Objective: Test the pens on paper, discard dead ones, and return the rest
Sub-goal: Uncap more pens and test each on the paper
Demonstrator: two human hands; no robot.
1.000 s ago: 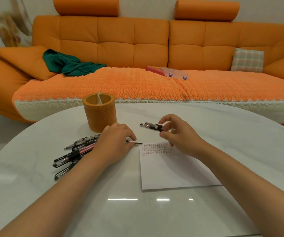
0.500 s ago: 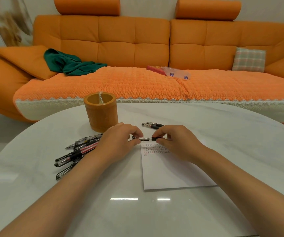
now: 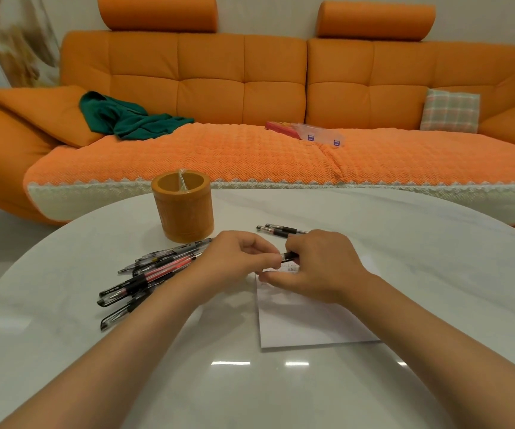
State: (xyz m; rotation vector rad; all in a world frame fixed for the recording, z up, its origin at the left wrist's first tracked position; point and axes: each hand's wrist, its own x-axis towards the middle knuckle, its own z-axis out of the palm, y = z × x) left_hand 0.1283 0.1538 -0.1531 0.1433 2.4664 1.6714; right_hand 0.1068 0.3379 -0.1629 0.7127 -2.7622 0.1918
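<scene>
Head view: both hands meet over the top edge of the paper [image 3: 305, 323], near the middle of the white bench [image 3: 405, 243].
Held pen [image 3: 288, 256]: it lies level between the two hands, and only a short black part shows.
Left hand [image 3: 234, 261]: the fingers [image 3: 267, 259] are curled and pinch the pen's left end.
Right hand [image 3: 318, 267]: the fingers [image 3: 301, 243] are curled round the barrel; a lower finger seems to rest on the paper.
Other pens: the pile [image 3: 157, 270] lies at 9 o'clock from the hands, the two black pens [image 3: 281, 230] at 12 o'clock, and the orange holder [image 3: 183, 205] at 11 o'clock.
Risk, cap: I judge that the cap is being handled. If the pinch slips, it can roll over the smooth bench.
Risk, sorting: the groups lie near each other, so a dead pen can be mixed with good ones.
Risk, paper: nothing pins it firmly, so a stroke can push it.
</scene>
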